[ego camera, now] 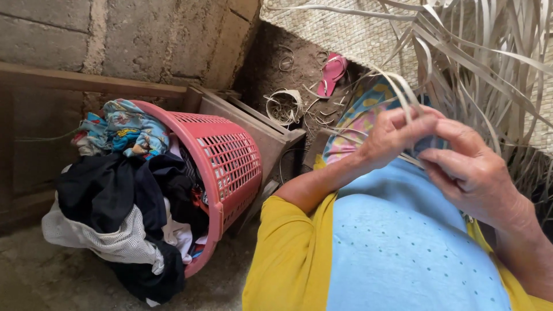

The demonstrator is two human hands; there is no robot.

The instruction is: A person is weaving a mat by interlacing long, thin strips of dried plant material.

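Your left hand (391,135) pinches a thin pale dried-leaf weaving strip (397,92) between thumb and fingertips, just above your lap, and the strip curves up and away towards the loose strands of the pale woven leaf mat (357,34) hanging in front of you. Your right hand (469,173) sits just beside the left, fingers curled inward and nearly touching it; you cannot tell whether it grips the same strip or only rests against it. Both hands hover over your light blue shirt front (403,247). To your left, a tipped pink plastic laundry basket (230,161) spills dark and patterned clothes (121,196) onto the concrete floor. Farther off, a pink sandal (333,72) lies on the dirt near a small coil of leaf strips (285,106).
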